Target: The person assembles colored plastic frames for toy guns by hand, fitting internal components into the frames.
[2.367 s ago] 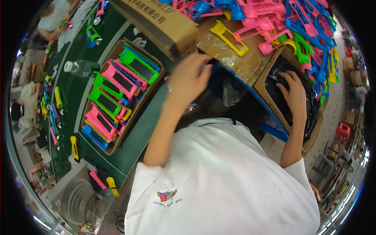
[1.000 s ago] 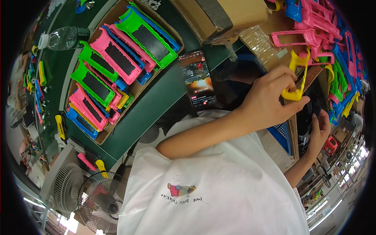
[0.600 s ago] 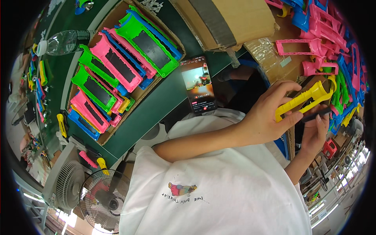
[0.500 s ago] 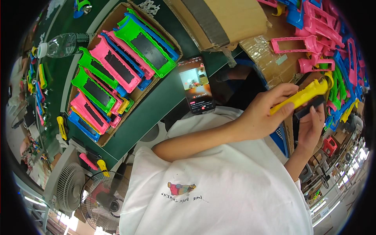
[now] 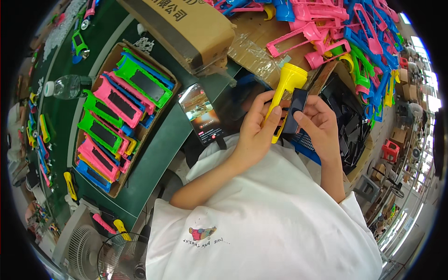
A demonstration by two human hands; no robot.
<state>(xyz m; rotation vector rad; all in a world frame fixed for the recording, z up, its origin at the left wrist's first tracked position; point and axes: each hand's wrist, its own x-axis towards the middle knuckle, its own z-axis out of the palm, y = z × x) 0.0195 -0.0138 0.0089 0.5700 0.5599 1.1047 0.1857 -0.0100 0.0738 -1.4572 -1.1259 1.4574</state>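
In front of my chest, my left hand [image 5: 254, 123] is closed round the narrow part of a yellow plastic flashlight housing [image 5: 291, 77]. Its round, flared head points away from me. My right hand [image 5: 323, 126] pinches a dark, glossy rectangular panel [image 5: 297, 103] between thumb and fingers. The panel stands upright right beside the housing; whether the two touch I cannot tell. Just right of that hand, an open carton [image 5: 368, 148] holds many similar dark panels [image 5: 350, 123].
Loose pink, blue, green and yellow housings [image 5: 305, 35] are heaped at the far right. On the green table [image 5: 151, 161], a carton [image 5: 122, 189] holds housings with dark panels in rows. Nearby are a phone [image 5: 201, 115], a bottle [image 5: 70, 87], a large cardboard box [image 5: 186, 35] and a fan [image 5: 84, 252].
Both hands have come left and nearer my body's middle with the housing and the panel. The housing now points up more steeply. My view has shifted right, uncovering the carton of panels.
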